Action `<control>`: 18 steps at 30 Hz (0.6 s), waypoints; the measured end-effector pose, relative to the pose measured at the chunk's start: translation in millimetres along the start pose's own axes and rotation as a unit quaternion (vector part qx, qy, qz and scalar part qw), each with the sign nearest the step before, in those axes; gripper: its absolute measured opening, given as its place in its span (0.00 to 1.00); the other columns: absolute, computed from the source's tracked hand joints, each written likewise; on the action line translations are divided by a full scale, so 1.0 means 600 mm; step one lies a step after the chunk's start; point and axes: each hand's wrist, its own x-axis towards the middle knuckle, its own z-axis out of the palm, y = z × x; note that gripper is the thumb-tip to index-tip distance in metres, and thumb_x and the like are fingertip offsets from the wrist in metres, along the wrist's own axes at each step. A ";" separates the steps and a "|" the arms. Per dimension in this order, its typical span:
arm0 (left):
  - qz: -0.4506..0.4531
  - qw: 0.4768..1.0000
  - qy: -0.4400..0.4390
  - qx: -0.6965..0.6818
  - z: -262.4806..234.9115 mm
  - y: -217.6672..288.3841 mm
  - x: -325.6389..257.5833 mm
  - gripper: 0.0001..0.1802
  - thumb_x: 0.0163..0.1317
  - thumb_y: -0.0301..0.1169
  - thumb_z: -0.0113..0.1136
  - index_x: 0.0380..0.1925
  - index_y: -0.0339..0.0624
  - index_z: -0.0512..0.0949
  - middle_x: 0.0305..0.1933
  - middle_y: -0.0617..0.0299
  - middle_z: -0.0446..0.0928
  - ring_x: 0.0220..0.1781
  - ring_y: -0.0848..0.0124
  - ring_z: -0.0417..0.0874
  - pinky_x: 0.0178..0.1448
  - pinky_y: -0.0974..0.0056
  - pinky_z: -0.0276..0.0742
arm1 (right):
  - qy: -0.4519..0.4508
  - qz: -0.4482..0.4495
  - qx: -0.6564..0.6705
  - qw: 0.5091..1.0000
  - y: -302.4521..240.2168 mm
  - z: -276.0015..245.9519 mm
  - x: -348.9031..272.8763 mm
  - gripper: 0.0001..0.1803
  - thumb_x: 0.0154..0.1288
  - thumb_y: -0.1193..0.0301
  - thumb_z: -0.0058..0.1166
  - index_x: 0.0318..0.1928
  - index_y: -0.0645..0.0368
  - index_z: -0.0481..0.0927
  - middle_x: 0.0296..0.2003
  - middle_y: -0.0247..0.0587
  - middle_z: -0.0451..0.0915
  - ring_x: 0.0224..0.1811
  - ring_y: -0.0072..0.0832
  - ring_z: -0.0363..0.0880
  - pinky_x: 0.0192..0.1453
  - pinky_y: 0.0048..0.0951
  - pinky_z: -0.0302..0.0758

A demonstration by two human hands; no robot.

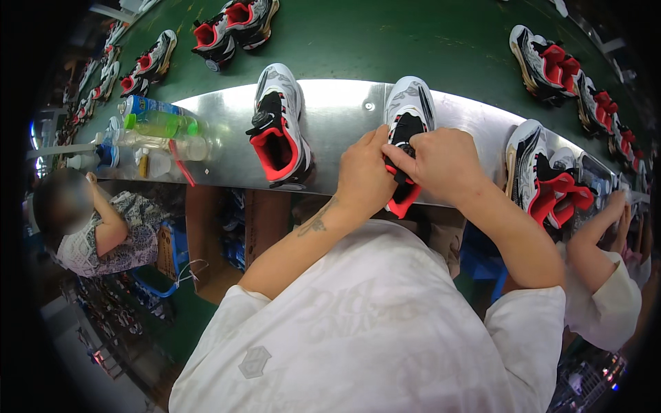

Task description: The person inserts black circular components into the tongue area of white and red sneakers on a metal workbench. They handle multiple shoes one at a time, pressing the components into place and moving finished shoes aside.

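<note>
A white and black sneaker (409, 98) with a red lining stands on the metal ledge in front of me, toe pointing away. Both my hands are closed at its throat and collar. My left hand (365, 168) grips the left side of the upper, its fingertips hidden by the shoe. My right hand (444, 162) is curled over the tongue, thumb pressed across toward the left hand. Just left of them, a matching sneaker (289, 103) rests untouched on the ledge, its red collar facing me.
The metal ledge (337, 131) borders a green surface (385, 41) carrying more sneakers (237, 27). Bottles (162, 124) lie at the left. A sneaker pair (533, 165) sits to my right. Co-workers are on both sides. A cardboard box (206, 234) stands below the ledge.
</note>
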 end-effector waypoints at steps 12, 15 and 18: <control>0.007 0.999 -0.031 0.022 -0.014 0.025 0.001 0.42 0.46 0.18 0.78 0.67 0.30 0.79 0.56 0.41 0.87 0.52 0.42 0.89 0.53 0.48 0.86 | 0.136 -0.093 0.063 0.984 0.032 0.033 -0.008 0.28 0.72 0.47 0.61 0.24 0.58 0.84 0.19 0.47 0.82 0.23 0.45 0.86 0.29 0.47 0.80; 0.047 0.999 0.019 0.018 0.000 0.009 -0.006 0.31 0.54 0.23 0.75 0.59 0.27 0.79 0.46 0.42 0.85 0.47 0.39 0.88 0.47 0.42 0.84 | 0.155 -0.013 0.069 0.985 0.003 0.041 -0.020 0.31 0.72 0.45 0.62 0.21 0.57 0.84 0.16 0.47 0.81 0.19 0.45 0.85 0.26 0.46 0.79; 0.049 0.998 0.036 0.004 0.004 0.009 -0.003 0.30 0.53 0.24 0.75 0.58 0.28 0.79 0.46 0.42 0.85 0.46 0.38 0.87 0.46 0.41 0.84 | 0.187 0.063 0.076 0.977 -0.021 0.047 -0.027 0.33 0.72 0.43 0.63 0.19 0.57 0.83 0.14 0.49 0.80 0.18 0.47 0.84 0.25 0.46 0.79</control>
